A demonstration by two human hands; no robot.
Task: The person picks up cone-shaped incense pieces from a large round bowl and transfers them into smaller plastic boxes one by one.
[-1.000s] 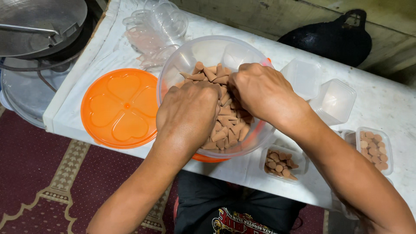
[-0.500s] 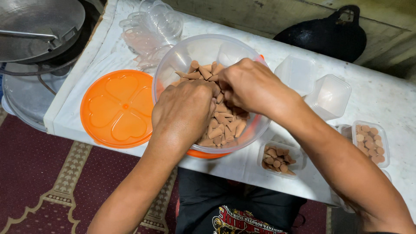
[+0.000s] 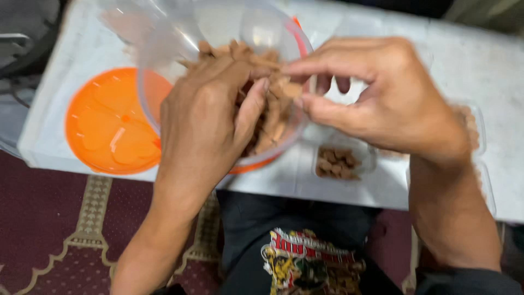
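A clear plastic bowl (image 3: 218,33) heaped with small brown snack pieces (image 3: 270,117) sits on the white table (image 3: 480,65), blurred in this view. The left hand (image 3: 210,117) reaches into the bowl from its near side, fingers curled down among the pieces. The right hand (image 3: 382,93) hovers at the bowl's right rim, thumb and forefinger pinched on one brown piece (image 3: 288,88). An orange lid (image 3: 109,123) lies flat just left of the bowl. To the bowl's lower right rests a small clear container (image 3: 339,163) partly filled with the same pieces.
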